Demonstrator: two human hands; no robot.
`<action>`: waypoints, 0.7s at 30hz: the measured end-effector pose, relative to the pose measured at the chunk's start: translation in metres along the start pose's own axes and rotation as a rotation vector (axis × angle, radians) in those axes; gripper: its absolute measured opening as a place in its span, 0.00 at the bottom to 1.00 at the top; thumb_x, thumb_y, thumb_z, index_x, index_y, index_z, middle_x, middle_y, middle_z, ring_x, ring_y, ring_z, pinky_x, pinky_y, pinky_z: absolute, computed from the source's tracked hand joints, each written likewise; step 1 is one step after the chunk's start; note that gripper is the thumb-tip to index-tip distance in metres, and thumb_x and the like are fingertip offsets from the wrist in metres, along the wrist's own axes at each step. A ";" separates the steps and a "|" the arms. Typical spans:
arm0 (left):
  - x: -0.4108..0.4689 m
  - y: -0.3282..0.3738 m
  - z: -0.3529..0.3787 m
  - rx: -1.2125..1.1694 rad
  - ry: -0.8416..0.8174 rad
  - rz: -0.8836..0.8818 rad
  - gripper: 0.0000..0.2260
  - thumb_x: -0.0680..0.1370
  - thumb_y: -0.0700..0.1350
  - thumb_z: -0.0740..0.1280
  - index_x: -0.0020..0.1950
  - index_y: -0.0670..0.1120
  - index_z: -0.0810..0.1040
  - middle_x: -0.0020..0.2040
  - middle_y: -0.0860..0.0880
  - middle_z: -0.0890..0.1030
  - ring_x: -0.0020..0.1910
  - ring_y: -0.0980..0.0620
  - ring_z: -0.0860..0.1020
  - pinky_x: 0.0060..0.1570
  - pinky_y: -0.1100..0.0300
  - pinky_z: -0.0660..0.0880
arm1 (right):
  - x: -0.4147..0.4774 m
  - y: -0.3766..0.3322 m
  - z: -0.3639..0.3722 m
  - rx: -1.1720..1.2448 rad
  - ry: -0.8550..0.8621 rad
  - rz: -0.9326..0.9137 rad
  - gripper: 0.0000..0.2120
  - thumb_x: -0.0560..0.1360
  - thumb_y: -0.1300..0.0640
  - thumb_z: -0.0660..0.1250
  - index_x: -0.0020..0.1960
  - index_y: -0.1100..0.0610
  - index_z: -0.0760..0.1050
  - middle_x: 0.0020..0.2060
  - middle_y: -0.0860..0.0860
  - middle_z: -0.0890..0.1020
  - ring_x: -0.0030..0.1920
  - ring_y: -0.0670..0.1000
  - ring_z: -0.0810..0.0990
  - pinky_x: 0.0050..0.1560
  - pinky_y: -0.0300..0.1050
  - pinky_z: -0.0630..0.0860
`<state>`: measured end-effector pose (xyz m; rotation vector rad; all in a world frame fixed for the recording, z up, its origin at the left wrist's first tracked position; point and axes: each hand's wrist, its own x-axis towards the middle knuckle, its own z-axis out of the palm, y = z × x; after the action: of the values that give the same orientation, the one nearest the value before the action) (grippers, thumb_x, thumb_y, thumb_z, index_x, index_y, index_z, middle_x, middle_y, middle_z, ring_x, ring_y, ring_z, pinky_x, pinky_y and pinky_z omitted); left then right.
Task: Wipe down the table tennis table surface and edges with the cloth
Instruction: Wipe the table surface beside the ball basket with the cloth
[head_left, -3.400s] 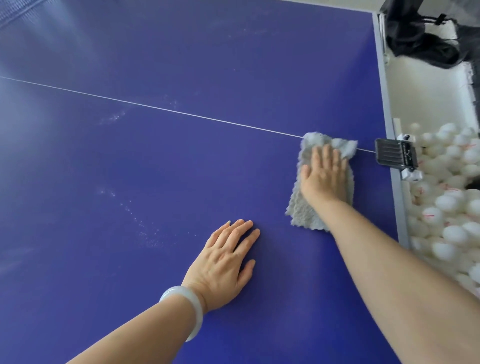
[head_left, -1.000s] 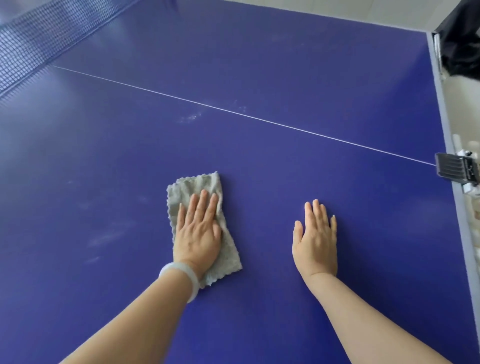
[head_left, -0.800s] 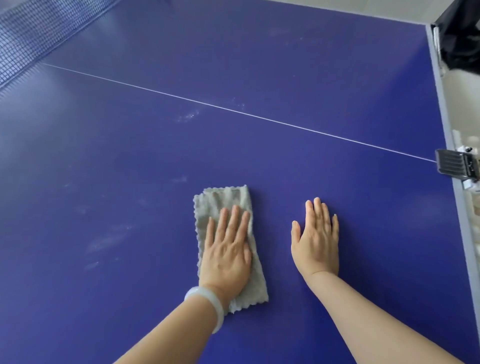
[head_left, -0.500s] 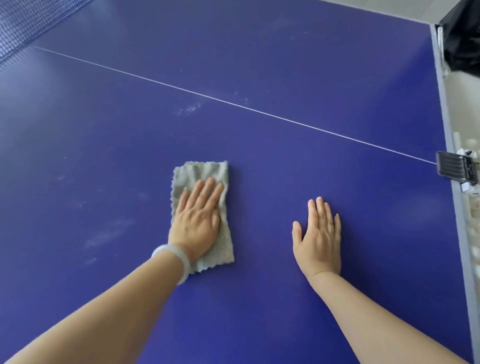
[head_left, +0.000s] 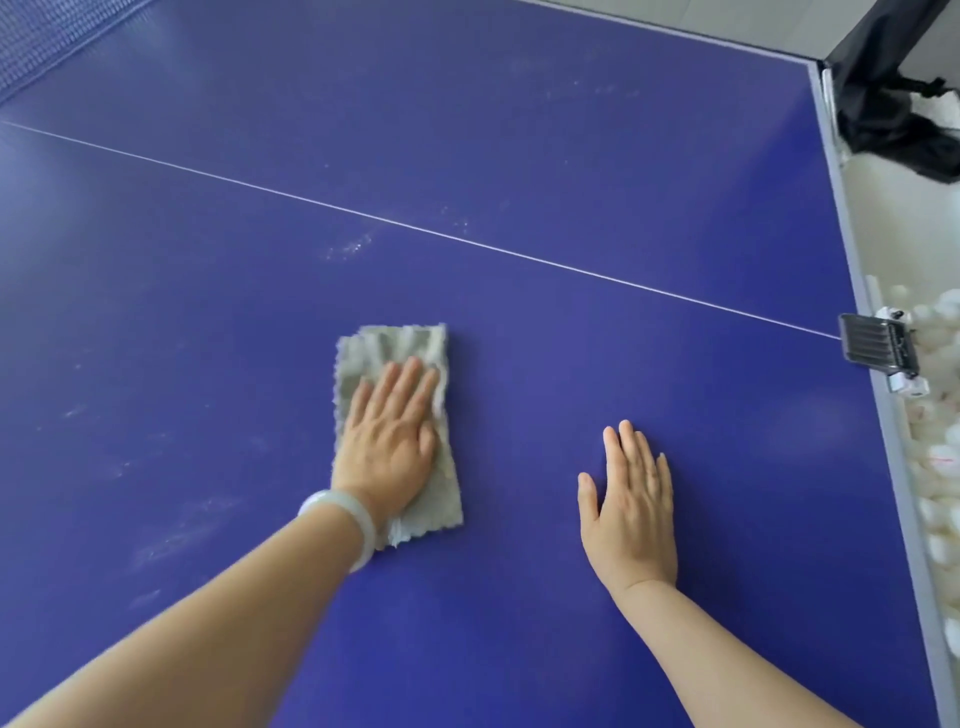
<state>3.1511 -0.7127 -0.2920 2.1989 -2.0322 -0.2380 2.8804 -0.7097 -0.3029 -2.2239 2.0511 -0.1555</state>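
My left hand (head_left: 387, 447) lies flat on the cloth (head_left: 397, 344), fingers straight and together, pressing it onto the table (head_left: 571, 130). The cloth is grey, folded to a rectangle, and sits on my side of the white line (head_left: 467, 241), well apart from the right edge. A pale bracelet (head_left: 345, 525) circles my left wrist. My right hand (head_left: 631, 499) rests palm-down on bare table beside the cloth, fingers extended, grasping nothing. Dust marks (head_left: 350, 247) show just before the line, beyond the cloth. A black clip (head_left: 875, 345) grips the right edge where the line ends. White balls (head_left: 940, 467) lie past that edge. The net (head_left: 47, 36) crosses the far left corner.
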 end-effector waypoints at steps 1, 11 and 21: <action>0.006 -0.008 -0.001 -0.023 0.015 -0.132 0.27 0.81 0.49 0.48 0.81 0.54 0.49 0.81 0.53 0.47 0.80 0.52 0.43 0.78 0.50 0.40 | 0.000 0.000 0.001 -0.008 -0.003 -0.001 0.32 0.80 0.43 0.43 0.79 0.57 0.58 0.79 0.53 0.59 0.79 0.53 0.57 0.79 0.54 0.53; -0.022 0.091 0.024 -0.023 -0.111 0.544 0.27 0.81 0.50 0.50 0.81 0.52 0.52 0.81 0.54 0.50 0.80 0.52 0.45 0.78 0.48 0.41 | 0.002 -0.002 -0.005 -0.009 -0.021 0.019 0.30 0.80 0.47 0.44 0.77 0.59 0.62 0.77 0.54 0.62 0.78 0.53 0.59 0.78 0.56 0.56; 0.026 0.027 0.009 -0.037 -0.039 0.034 0.28 0.81 0.51 0.45 0.81 0.54 0.46 0.81 0.55 0.45 0.79 0.54 0.40 0.78 0.48 0.42 | 0.002 -0.004 -0.016 -0.002 -0.022 0.026 0.24 0.79 0.53 0.65 0.72 0.61 0.70 0.69 0.59 0.74 0.70 0.60 0.73 0.72 0.59 0.67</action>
<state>3.1247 -0.7403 -0.2958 2.1529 -2.0666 -0.3148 2.8824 -0.7112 -0.2869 -2.1889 2.0690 -0.1252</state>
